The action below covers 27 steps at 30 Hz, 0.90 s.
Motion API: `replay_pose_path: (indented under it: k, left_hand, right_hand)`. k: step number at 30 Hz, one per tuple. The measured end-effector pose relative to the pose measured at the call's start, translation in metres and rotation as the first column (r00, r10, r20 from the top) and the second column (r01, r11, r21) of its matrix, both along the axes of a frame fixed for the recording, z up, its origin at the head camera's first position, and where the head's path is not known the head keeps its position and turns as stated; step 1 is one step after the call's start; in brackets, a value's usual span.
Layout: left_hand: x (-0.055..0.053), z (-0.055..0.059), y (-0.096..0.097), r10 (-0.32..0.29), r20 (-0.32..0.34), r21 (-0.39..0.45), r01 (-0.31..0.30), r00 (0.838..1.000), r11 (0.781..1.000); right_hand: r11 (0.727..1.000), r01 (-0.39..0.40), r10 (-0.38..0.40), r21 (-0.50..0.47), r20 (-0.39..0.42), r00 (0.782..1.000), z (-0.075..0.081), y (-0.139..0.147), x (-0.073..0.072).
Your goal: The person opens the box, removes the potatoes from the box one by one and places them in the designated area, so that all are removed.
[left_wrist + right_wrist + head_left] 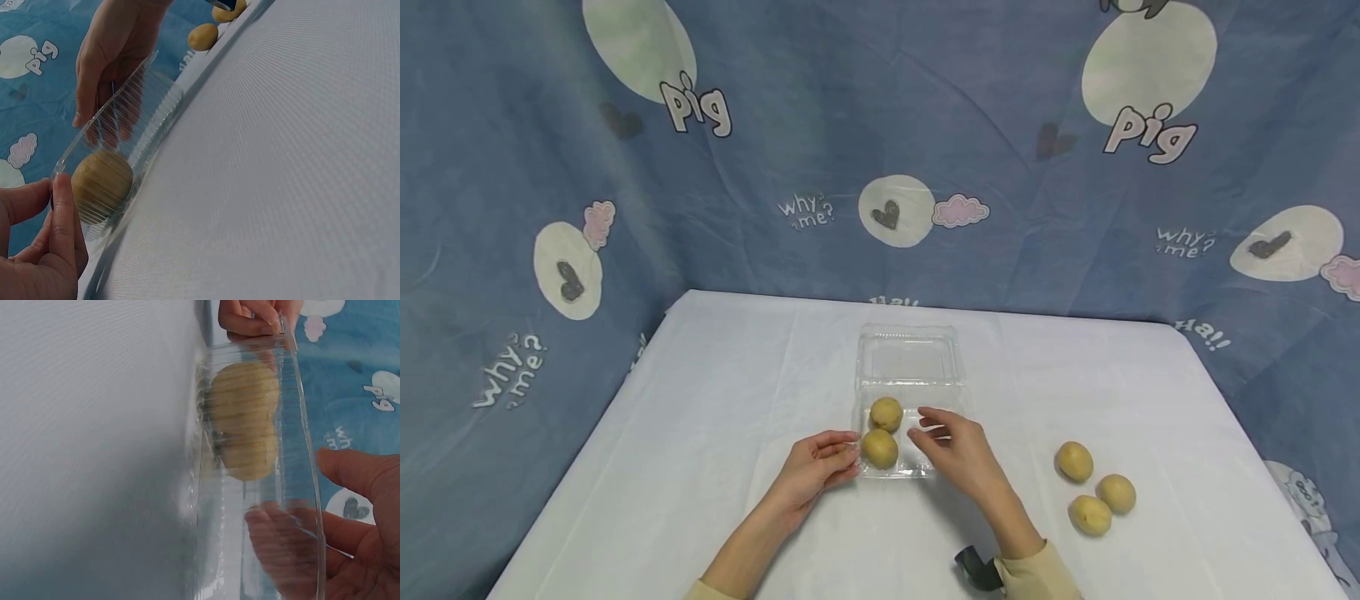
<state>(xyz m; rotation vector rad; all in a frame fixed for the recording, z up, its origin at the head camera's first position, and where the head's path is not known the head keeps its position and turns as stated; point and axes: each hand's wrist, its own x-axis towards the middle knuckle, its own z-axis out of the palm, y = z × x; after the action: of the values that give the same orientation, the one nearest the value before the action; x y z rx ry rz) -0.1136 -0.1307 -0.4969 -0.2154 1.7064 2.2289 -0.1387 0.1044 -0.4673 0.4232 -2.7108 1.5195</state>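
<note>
A clear plastic clamshell box (914,460) stands on the table with its lid (910,354) folded back, away from me. Two round yellow fruits (880,449) sit one behind the other in its left half; their exact kind is uncertain. My left hand (820,468) pinches the box's left rim between thumb and fingers, as the left wrist view (53,231) also has it. Over the right half of the box is my right hand (958,450), thumb and fingers apart and nothing between them. In the right wrist view, its fingers (281,544) show through the clear wall.
Three more yellow fruits (1091,515) lie grouped on the white tablecloth (1187,433) to the right. A dark, curved object (977,570) lies by the right sleeve. Behind the table hangs a blue printed cloth (820,125).
</note>
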Motion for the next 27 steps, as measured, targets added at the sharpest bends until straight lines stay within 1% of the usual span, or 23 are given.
replay_pose_path:
  k: [12, 20, 27]
  left_hand:
    - [-0.001, 0.0, 0.0, 0.002, -0.003, -0.001, -0.002, 1.0, 1.0]
    - [0.0, 0.0, 0.0, 0.003, -0.001, 0.002, -0.003, 1.0, 1.0]
    - [-0.001, -0.001, 0.0, -0.004, -0.006, 0.009, 0.004, 1.0, 1.0]
  right_hand:
    - [0.999, -0.009, 0.007, 0.052, 0.036, 0.999, -0.001, -0.005, -0.005]
    - [0.997, -0.015, 0.011, 0.081, 0.048, 0.999, -0.001, -0.011, -0.014]
    - [0.997, -0.046, 0.038, 0.066, 0.116, 0.993, -0.004, -0.016, -0.021]
